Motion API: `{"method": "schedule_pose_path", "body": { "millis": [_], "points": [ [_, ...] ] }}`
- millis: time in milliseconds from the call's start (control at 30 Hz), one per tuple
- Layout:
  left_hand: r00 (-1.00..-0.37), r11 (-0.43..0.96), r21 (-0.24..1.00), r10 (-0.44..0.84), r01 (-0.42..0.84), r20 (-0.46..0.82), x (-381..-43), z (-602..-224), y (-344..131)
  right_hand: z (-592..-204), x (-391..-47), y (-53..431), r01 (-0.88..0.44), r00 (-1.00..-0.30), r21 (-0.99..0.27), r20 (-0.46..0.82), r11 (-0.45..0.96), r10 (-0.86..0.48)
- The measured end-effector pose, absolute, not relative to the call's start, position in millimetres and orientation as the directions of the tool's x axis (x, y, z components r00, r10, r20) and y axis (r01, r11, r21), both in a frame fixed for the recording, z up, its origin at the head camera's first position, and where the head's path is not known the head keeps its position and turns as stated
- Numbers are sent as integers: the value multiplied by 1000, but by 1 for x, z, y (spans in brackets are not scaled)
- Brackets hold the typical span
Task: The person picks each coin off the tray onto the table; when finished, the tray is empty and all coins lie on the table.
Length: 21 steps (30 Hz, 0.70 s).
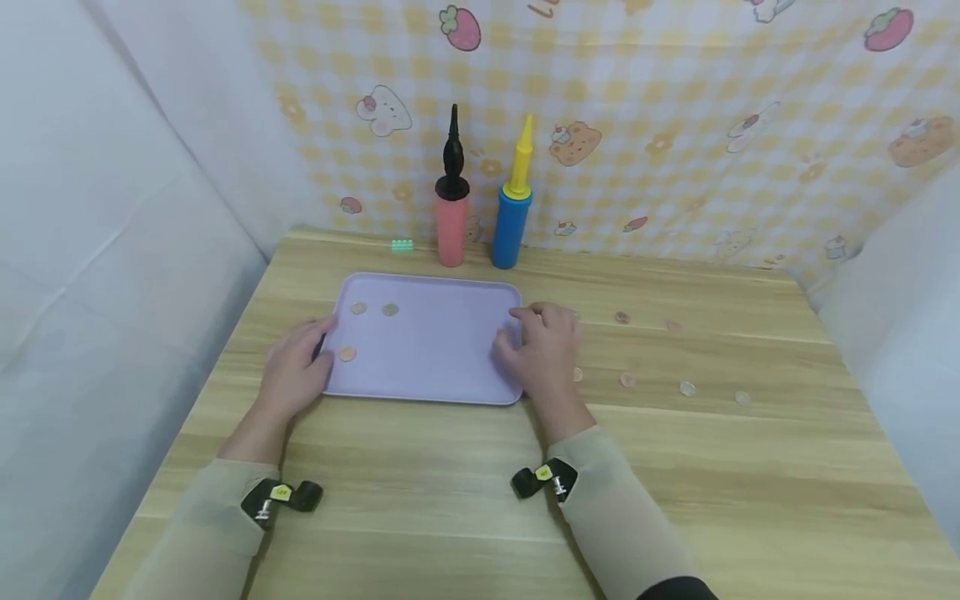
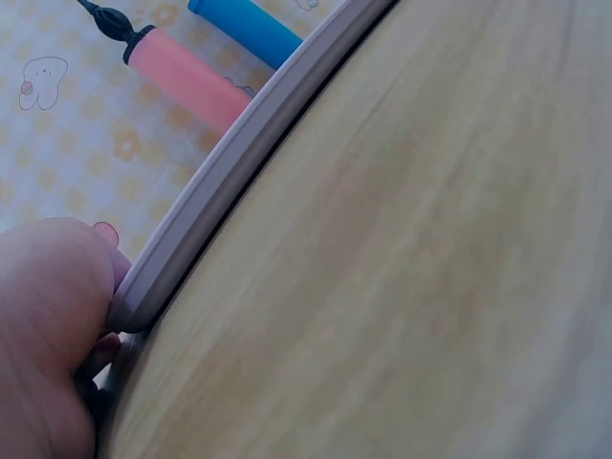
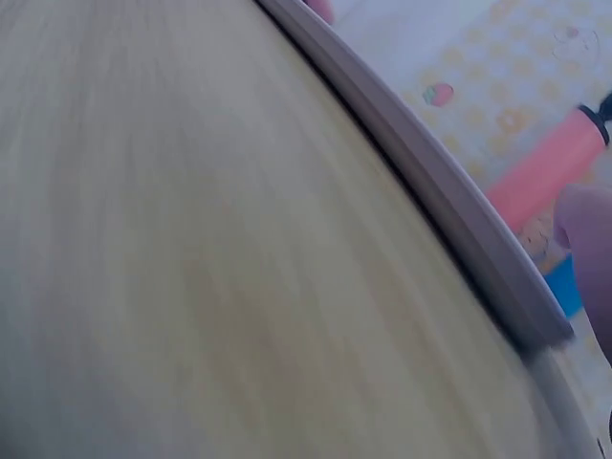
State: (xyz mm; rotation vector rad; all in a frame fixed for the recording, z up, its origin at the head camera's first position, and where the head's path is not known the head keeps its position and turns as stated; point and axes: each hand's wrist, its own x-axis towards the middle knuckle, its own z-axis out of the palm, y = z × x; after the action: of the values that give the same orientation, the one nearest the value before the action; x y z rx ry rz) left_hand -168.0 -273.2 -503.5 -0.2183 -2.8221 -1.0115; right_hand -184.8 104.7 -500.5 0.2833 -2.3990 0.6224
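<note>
A shallow lavender tray point(image 1: 435, 358) lies on the wooden table, with three coins towards its left side. One of these, a copper-coloured coin point(image 1: 347, 353), is close to my left thumb. My left hand point(image 1: 296, 371) grips the tray's left edge, and a finger shows low beside the rim in the left wrist view. Over the tray's right edge is my right hand point(image 1: 545, 350), fingers bent and thumb above the tray. In the right wrist view that thumb point(image 3: 585, 234) stands apart from the rim. Some right fingers are hidden.
Two balloon pumps, a pink one point(image 1: 452, 229) with a black nozzle and a blue one point(image 1: 510, 229) with a yellow nozzle, stand behind the tray. A small mint-green brick point(image 1: 402, 245) lies left of them. Several coins, including a silvery one point(image 1: 687, 388), lie in two rows at the right.
</note>
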Motion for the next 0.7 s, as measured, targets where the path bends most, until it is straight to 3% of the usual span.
{"method": "schedule_pose_path", "body": {
  "millis": [300, 700],
  "points": [
    [-990, 762, 635, 72, 132, 120, -169, -501, -273, -497, -193, 68, -364, -767, -299, 633, 882, -102],
    [-989, 752, 645, 61, 133, 132, -171, -504, -274, -493, -205, 14, -307, -867, -320, 482, 896, -124]
  ]
}}
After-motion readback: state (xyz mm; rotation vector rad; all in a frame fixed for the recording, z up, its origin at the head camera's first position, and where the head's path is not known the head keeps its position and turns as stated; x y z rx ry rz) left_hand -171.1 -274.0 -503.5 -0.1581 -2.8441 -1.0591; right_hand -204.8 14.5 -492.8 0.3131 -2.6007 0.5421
